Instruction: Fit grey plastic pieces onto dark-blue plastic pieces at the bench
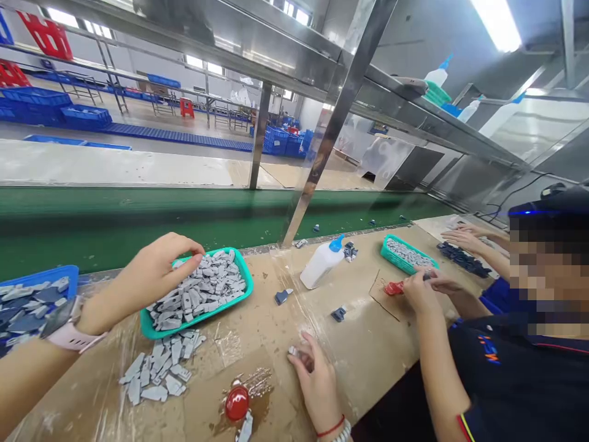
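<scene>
**Q:** What does the head camera catch of your hands?

**A:** Your left hand (147, 276), a pink watch (73, 336) at the wrist, curls over the edge of a teal tray (243, 276) heaped with matte grey pieces (197, 288), rough, tapered slabs lying every which way. Your fingertips (196, 247) are at the rim; whether they clench a piece, you can't tell from here.

**Q:** And the right?

**A:** Your right hand (317, 380), a red string bracelet (331, 428) on its wrist, pinches a small grey piece (294, 352) between thumb and fingers, its long axis roughly crosswise, most of it hidden.

**Q:** What lies around them?

**A:** A loose pile (159, 368) of the same pieces sits on the stained table (368, 350) below the tray. A blue tray (41, 275) holds more at far left. A glossy red cap (237, 403) rests in a brown smear. Beyond, a co-worker's hands (421, 291) work a red object (393, 287).
</scene>
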### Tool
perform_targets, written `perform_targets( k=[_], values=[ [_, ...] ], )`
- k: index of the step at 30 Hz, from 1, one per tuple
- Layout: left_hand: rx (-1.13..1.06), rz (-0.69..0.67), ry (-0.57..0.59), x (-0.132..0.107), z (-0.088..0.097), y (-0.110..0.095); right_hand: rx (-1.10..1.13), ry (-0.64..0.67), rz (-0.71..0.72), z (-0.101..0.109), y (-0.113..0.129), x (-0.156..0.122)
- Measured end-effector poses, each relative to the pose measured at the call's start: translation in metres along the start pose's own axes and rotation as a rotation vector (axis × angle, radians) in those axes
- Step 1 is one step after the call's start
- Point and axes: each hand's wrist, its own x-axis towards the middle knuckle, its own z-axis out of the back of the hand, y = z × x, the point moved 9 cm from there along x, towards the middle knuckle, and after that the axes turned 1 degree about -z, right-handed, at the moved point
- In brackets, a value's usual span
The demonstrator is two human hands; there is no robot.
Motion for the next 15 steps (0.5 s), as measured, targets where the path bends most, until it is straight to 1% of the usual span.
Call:
perform_targets(
  k=[2,4,6,7,8,9,10,11,13,14,15],
  values=[
    [-0.011,0.041,0.042,0.009,-0.014,0.007,0.082,-0.062,-0.061,0.005,-0.003,0.000],
    [-0.008,0.062,0.080,0.018,-0.026,0.015,0.100,-0.074,-0.047,0.012,0.004,-0.001],
    [0.005,0.040,0.109,0.032,-0.036,0.016,0.156,-0.033,-0.016,0.016,0.016,-0.005],
    [0.013,0.008,0.121,0.039,-0.042,0.010,0.200,0.022,-0.002,0.014,0.022,-0.009],
    [0.021,-0.038,0.137,0.047,-0.050,-0.001,0.249,0.090,0.013,0.010,0.028,-0.013],
    [0.026,-0.102,0.162,0.054,-0.060,-0.016,0.291,0.160,0.026,0.004,0.035,-0.019],
    [0.027,-0.183,0.201,0.060,-0.073,-0.035,0.320,0.211,0.035,-0.002,0.041,-0.025],
    [0.024,-0.280,0.256,0.063,-0.089,-0.058,0.335,0.224,0.039,-0.007,0.045,-0.030],
    [0.019,-0.483,0.388,0.062,-0.127,-0.101,0.334,0.155,0.039,-0.009,0.050,-0.036],
    [0.022,-0.568,0.451,0.059,-0.146,-0.118,0.328,0.109,0.041,-0.009,0.052,-0.037],
    [0.027,-0.632,0.503,0.056,-0.163,-0.130,0.326,0.071,0.050,-0.008,0.054,-0.038]
  ],
)
